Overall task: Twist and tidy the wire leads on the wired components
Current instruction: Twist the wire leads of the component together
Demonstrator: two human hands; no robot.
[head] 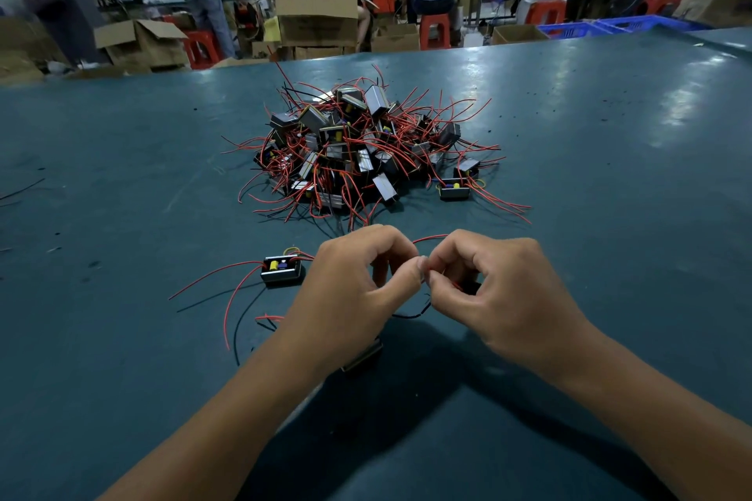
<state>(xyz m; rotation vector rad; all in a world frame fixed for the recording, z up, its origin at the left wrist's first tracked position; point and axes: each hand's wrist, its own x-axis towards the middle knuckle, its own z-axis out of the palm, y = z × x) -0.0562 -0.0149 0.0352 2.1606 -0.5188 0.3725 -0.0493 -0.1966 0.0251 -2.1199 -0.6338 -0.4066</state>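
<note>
A heap of small black box components with red and black leads lies mid-table. In front of it, my left hand and my right hand meet fingertip to fingertip, both pinching thin red wire leads that arc up between them. A black lead hangs below the pinch. A component lies partly hidden under my left wrist. Another single component, open side up with yellow and blue parts, sits left of my left hand with long red leads trailing left.
The work surface is a teal table. One component lies apart at the heap's right edge. Beyond the far table edge stand cardboard boxes, red stools, blue crates and several seated people at benches.
</note>
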